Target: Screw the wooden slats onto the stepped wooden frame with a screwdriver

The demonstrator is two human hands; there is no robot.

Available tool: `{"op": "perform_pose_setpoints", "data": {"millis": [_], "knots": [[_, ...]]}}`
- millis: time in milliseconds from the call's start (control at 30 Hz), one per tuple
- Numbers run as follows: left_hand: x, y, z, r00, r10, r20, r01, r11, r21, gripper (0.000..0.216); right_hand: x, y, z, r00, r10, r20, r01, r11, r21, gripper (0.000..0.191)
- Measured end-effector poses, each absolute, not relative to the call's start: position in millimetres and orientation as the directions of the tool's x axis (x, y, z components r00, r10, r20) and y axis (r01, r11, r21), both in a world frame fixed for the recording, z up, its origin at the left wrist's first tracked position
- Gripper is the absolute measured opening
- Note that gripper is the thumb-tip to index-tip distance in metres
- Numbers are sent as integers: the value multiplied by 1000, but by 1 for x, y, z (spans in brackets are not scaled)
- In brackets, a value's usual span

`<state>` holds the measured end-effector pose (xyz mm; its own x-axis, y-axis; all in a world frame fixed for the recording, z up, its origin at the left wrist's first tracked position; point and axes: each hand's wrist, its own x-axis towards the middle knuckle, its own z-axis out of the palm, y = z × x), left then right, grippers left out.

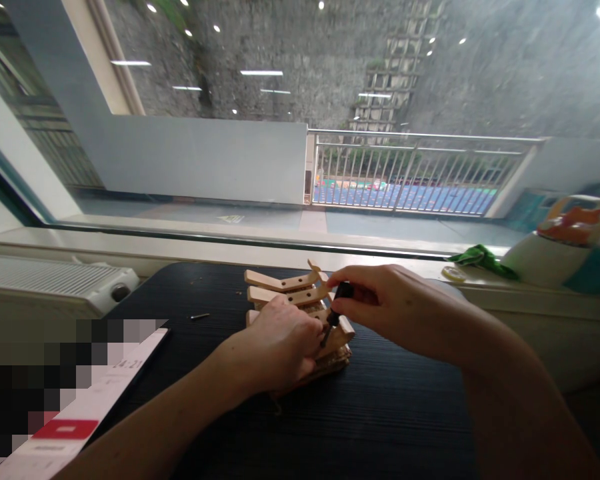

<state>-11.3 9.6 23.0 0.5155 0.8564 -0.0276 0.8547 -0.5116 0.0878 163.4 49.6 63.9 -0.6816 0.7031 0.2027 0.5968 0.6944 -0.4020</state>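
Observation:
Several angled wooden pieces with dark holes make up a wooden object (300, 297) on the black table. My left hand (285, 337) is closed over its near part, pressing or gripping a wooden piece; its fingertips are partly hidden. In my right hand (380, 293) is a screwdriver (334, 313) with a black handle, pinched between thumb and fingers. The screwdriver's shaft points down and to the left, its tip at the wood beside my left fingers. Whether a screw sits under the tip, I cannot tell.
On the black table (220, 373) lies a small metal screw-like piece (199, 316), left of the wooden object. A white and red sheet (90, 407) is at the left. The windowsill holds a green cloth (485, 260) and a white container (540, 257). A radiator (55, 280) stands left.

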Motion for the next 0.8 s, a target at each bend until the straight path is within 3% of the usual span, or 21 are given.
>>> {"op": "perform_pose_setpoints", "data": {"millis": [100,300,600,800], "knots": [[-12,10,21,526,850,-24,849,-522,80,11,164,46,65,-702,686,194,562,700,-440,27],[-13,11,18,533,846,16,843,-533,77,11,164,46,66,-717,675,174,559,706,-435,18],[-11,10,22,514,857,-23,855,-510,93,17,163,51,65,-666,717,207,617,685,-387,20],[-12,10,21,533,846,12,841,-532,98,15,164,45,64,-707,677,203,569,716,-405,21]]}}
